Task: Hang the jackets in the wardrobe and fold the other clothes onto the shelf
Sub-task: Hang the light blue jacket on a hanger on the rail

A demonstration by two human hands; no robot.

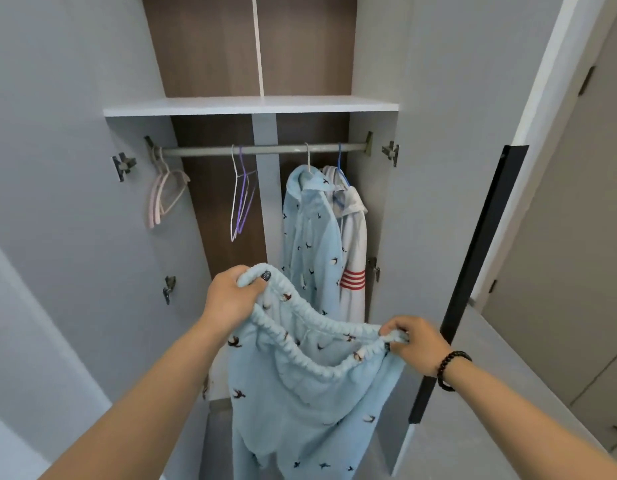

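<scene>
The left hand (232, 296) grips one end of the waistband of the blue trousers (310, 403), fingers curled round the elastic. The right hand (416, 342) pinches the other end — lower and nearer the camera. The trousers hang between and below both hands, in front of the open wardrobe (373, 202). Behind, on the rail (265, 149), hang a blue jacket (312, 237) and a white jacket (354, 254) — beside bare hangers (241, 199)

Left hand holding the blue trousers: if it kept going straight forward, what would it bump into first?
Probably the light blue bird-print jacket hanging on the rail, just beyond the left hand. Depth is hard to judge; it might slip past it into the wardrobe's brown back panel.
</scene>
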